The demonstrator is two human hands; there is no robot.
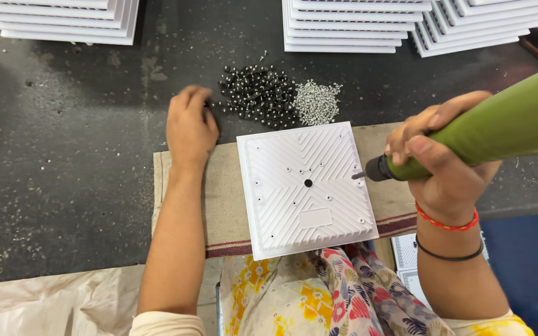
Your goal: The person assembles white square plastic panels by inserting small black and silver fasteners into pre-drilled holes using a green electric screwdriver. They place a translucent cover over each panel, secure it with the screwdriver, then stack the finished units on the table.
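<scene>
An assembly workshop bench. Stacked white panels (350, 25), loose screw heaps (317, 101) and a scuffed dark worktop (70, 143) indicate it.

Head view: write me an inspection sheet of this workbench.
Surface: dark speckled bench with a beige cloth mat.
Job's things: white square ribbed panel on the mat; green electric screwdriver, tip beside the panel's right edge.
Clutter: pile of black knobs; pile of silver screws.
Grippers: left hand at the black pile; right hand grips the screwdriver.
Cables: nothing seen.
Surroundings: stacks of white panels along the far edge.
</scene>
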